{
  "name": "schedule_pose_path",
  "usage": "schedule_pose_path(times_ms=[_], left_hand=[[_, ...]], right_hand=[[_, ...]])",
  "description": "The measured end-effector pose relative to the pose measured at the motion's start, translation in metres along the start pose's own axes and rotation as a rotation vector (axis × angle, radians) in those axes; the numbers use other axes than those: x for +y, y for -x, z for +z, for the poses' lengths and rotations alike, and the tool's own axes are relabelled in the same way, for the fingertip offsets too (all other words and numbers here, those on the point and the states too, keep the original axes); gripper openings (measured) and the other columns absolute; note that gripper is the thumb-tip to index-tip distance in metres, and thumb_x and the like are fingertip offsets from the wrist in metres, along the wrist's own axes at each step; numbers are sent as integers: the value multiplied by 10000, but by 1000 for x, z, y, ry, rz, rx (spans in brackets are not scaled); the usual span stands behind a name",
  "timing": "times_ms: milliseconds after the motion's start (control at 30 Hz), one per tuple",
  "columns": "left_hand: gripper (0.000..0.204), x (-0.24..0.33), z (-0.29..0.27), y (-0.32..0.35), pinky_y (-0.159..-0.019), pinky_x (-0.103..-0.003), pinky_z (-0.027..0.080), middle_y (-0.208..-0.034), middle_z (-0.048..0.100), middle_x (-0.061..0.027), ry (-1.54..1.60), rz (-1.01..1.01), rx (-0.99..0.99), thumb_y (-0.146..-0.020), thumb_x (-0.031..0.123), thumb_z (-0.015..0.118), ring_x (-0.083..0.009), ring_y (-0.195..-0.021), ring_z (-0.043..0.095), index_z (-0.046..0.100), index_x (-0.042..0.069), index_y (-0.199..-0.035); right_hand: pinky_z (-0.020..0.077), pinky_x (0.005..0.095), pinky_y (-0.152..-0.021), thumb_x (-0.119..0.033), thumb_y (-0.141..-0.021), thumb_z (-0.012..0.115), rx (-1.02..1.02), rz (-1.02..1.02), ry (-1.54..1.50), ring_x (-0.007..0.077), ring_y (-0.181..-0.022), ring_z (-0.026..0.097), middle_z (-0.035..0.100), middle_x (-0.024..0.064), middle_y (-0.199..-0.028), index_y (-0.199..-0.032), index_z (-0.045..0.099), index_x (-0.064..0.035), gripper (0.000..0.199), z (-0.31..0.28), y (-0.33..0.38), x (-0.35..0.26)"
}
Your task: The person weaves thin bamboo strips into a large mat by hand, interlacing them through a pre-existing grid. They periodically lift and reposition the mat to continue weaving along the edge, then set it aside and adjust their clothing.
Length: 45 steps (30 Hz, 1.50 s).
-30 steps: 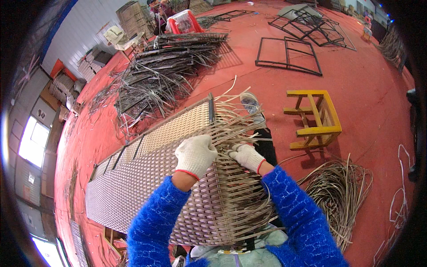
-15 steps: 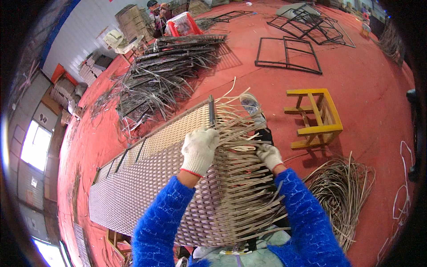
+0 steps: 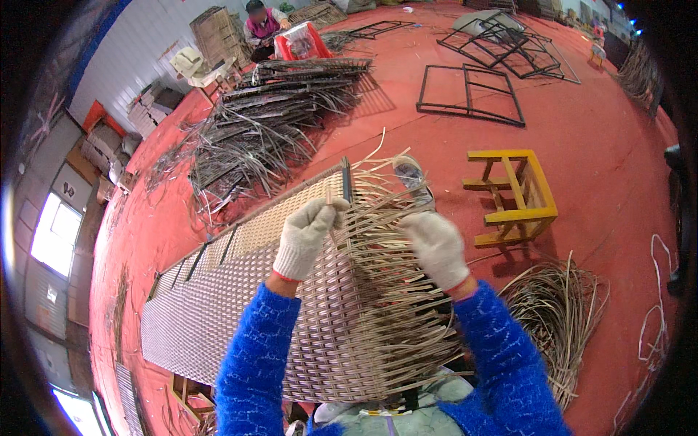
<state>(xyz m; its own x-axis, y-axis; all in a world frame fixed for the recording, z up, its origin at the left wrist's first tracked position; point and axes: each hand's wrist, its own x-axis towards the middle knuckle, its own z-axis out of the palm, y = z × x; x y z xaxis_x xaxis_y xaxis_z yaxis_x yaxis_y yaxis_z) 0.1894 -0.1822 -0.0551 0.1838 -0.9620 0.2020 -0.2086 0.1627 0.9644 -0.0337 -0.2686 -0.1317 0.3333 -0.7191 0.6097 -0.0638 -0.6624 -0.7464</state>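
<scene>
A woven rattan-like panel (image 3: 233, 312) lies across my lap, pale at its far part and grey-brown nearer me. Loose flat weaving strips (image 3: 407, 341) fan out from its right side, past a dark frame bar (image 3: 346, 182). Over the weave near that bar, my left hand (image 3: 305, 236), in a white knitted glove, is closed in a pinch; the end of a thin pale strip pokes up from its fingers. My right hand (image 3: 440, 251), gloved likewise, is above the loose strips. Motion blurs its fingers, so its hold cannot be made out.
A yellow wooden stool (image 3: 520, 189) lies tipped over at right, beyond a coil of strips (image 3: 556, 327). Farther off are a heap of dark strips and frames (image 3: 269, 116) and black metal frames (image 3: 472, 94). Another person (image 3: 262, 25) sits by a red chair (image 3: 302, 42).
My left hand has shifted slightly left and turned, showing the pinched strip end. My right hand has risen from among the strips. The person at the back has leaned into fuller view.
</scene>
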Motion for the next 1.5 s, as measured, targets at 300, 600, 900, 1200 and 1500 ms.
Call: schedule_pose_path(times_ms=[300,600,900,1200,1500], left_hand=[[271,5,-7,13,-683,-294,462,-818,649,-60,-549,11,55,-940,267,588,-125,-723,542,710,26,-913],[122,-11,21,9,-660,-360,512,-798,671,-140,-1034,-91,73,-811,171,667,-289,-738,666,674,55,-848],[176,-16,27,-3,-737,-461,496,-879,681,-141,-1119,-278,-14,-814,277,645,-350,-872,648,662,110,-866],[151,-31,37,-6,-801,-438,474,-940,645,-113,-1201,-32,-30,-804,226,683,-328,-953,602,686,115,-906],[149,-43,44,-19,-891,-417,458,-991,657,-82,-1010,185,-181,-855,186,647,-298,-1034,565,681,106,-976]], right_hand=[[506,417,-786,-158,-867,610,-275,128,232,320,-879,647,684,112,-908,-949,675,-106,117,51,10,-11],[474,477,-839,-330,-912,500,-538,562,157,423,-956,613,648,253,-973,-1001,642,-19,353,66,10,24],[480,419,-793,-375,-890,561,-724,567,17,376,-876,627,665,229,-908,-925,654,10,397,73,2,48],[499,408,-711,-424,-873,601,-568,571,132,315,-789,646,660,210,-846,-966,680,-31,411,73,27,95],[514,439,-777,-236,-877,572,-221,751,566,342,-912,658,680,177,-932,-986,665,-62,225,-10,15,80]])
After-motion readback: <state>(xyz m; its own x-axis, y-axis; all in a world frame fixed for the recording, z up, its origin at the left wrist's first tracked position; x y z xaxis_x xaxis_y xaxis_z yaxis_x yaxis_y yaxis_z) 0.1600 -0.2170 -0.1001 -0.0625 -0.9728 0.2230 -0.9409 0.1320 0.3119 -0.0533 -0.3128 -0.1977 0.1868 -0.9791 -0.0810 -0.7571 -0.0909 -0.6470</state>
